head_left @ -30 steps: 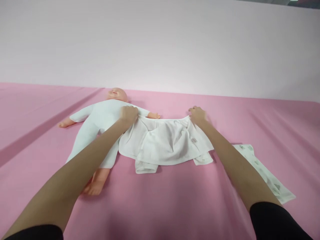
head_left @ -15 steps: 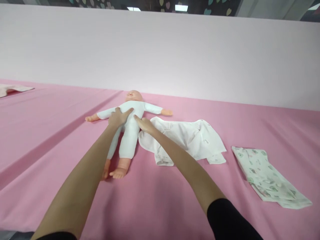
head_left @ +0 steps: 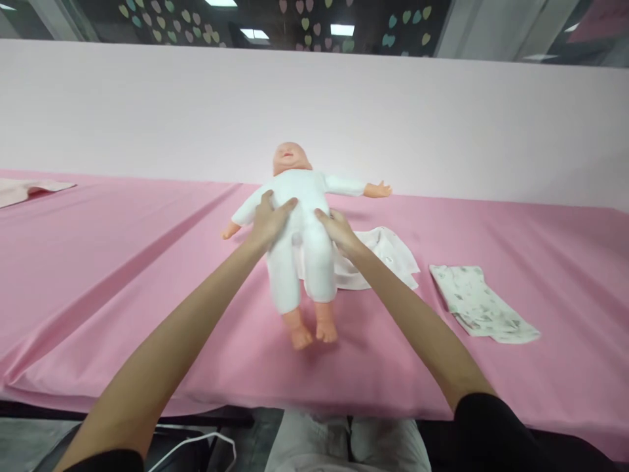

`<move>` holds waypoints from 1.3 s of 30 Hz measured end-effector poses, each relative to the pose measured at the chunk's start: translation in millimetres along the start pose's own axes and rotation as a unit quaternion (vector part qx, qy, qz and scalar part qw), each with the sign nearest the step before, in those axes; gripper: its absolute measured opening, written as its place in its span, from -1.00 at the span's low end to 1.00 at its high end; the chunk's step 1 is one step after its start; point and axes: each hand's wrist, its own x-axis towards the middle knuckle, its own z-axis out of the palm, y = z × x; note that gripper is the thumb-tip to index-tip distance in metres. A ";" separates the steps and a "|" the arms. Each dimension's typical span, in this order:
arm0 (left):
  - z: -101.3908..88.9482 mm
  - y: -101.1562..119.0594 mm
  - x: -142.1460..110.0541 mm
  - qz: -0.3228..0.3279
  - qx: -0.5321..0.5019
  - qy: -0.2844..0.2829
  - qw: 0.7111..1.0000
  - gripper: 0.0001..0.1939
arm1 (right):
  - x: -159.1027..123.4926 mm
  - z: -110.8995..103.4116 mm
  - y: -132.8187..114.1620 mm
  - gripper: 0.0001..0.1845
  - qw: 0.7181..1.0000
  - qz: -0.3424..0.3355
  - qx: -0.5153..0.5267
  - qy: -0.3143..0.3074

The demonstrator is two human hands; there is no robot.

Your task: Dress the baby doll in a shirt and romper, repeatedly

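Note:
A baby doll [head_left: 307, 190] with a white cloth body is held face up between my two hands, raised off the pink cloth. My left hand [head_left: 271, 219] grips one side of its torso, thumb across the belly. On the opposite side my right hand [head_left: 340, 231] clasps the waist, its fingers partly hidden behind the doll. Both doll arms stretch outward and the legs hang toward me. Behind and to the right of the legs lies a white baby shirt [head_left: 393, 252], partly covered by the doll and my right forearm.
Folded white printed baby clothing [head_left: 479, 301] lies at the right on the pink tablecloth [head_left: 147, 262]. A pale pink cloth [head_left: 29, 189] is at the far left. Behind the table stands a white partition [head_left: 196, 111]. A white cable [head_left: 196, 438] hangs below the front edge.
My hands have lifted the doll off the tablecloth and carried it right, over part of the white shirt. The view has shifted, and the table's front edge now shows.

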 end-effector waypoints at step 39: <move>37.0 -35.8 40.5 0.013 0.186 -0.191 0.964 -0.70 | 75.2 4.1 63.4 -0.35 0.764 -0.215 -0.579 -0.190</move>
